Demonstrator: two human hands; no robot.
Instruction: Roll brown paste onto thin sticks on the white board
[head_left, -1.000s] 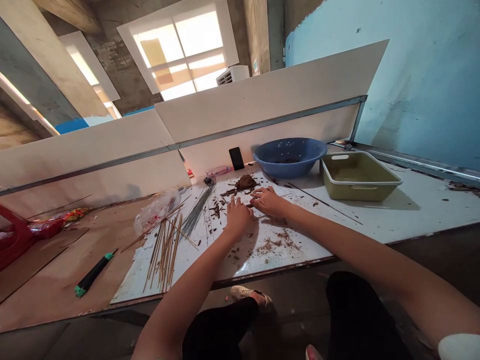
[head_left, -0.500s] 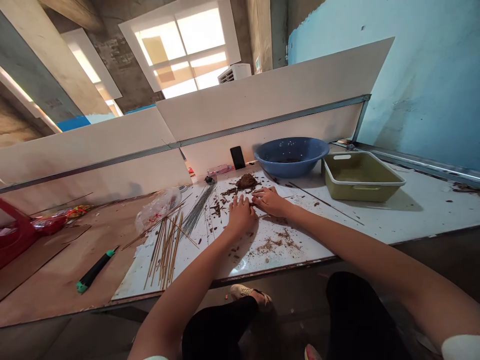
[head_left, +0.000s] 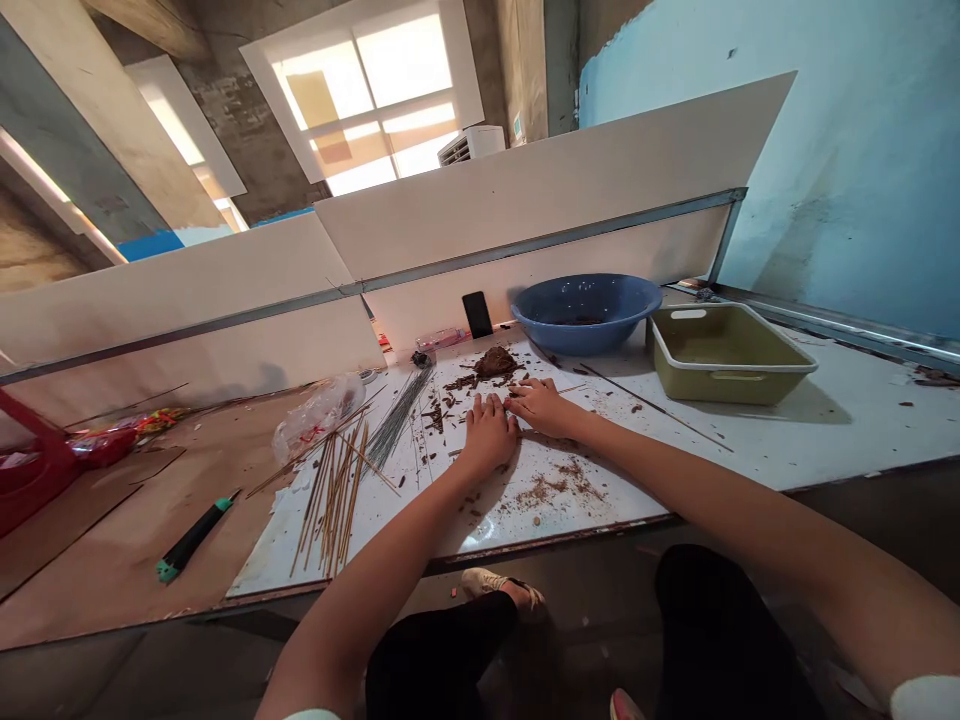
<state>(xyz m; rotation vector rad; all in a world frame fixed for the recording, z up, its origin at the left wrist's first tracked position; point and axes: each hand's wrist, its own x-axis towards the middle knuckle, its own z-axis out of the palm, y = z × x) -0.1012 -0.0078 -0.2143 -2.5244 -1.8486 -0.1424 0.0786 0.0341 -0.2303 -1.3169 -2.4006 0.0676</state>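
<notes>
My left hand lies low over the white board, fingers stretched forward and close together, palm down. Right beside it, my right hand points its bent fingers left, and the fingertips of both hands nearly meet. What lies under the fingers is hidden. A thin stick shows just beyond my right hand; whether it is held I cannot tell. Beyond the hands sits a mound of brown paste with brown crumbs around it. Brown powder is scattered nearer the front edge.
Thin bamboo sticks and grey wires lie left, near a clear plastic bag. A green-black screwdriver is farther left. A phone leans at the back. A blue basin and green tub stand right.
Both hands stay over the same spot, with only slight shifts of the fingers. The whole view has moved a little to the right. Nothing else has visibly changed.
</notes>
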